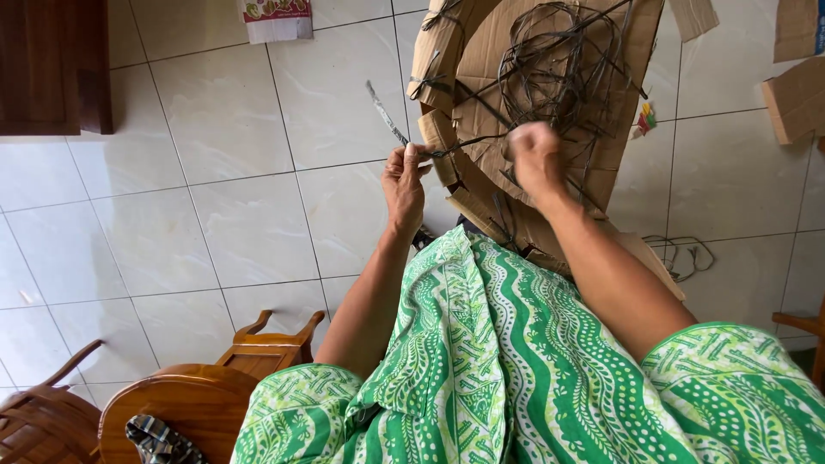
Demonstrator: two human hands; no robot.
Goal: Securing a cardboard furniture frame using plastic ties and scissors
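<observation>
Strips of dark, thin plant fibre (464, 144) run between the two hands, just above the person's lap. The left hand (405, 185) is closed on one end, thumb and fingers pinching the strand, and a long thin blade-like piece (385, 112) pokes up and away from that pinch over the white floor tiles (223, 120). The right hand (534, 156) is balled into a fist around the other end of the strand; it is blurred, so the exact finger hold cannot be made out.

Behind both hands lies a flattened brown cardboard sheet (619, 129), and on it sits a loose tangle of the same dark strips (559, 64), just beyond the right hand. More folded cardboard edges stick out on the left-hand side of that sheet. To the right of the cardboard, on the tiles, lies a smaller loop of dark strips (679, 253), and further cardboard scraps (795, 99) lie well apart near the frame's edge.

Nearer than the cardboard, the person's green and white patterned dress (516, 378) fills the lower view. Left of the dress stand carved wooden chairs (185, 399).
</observation>
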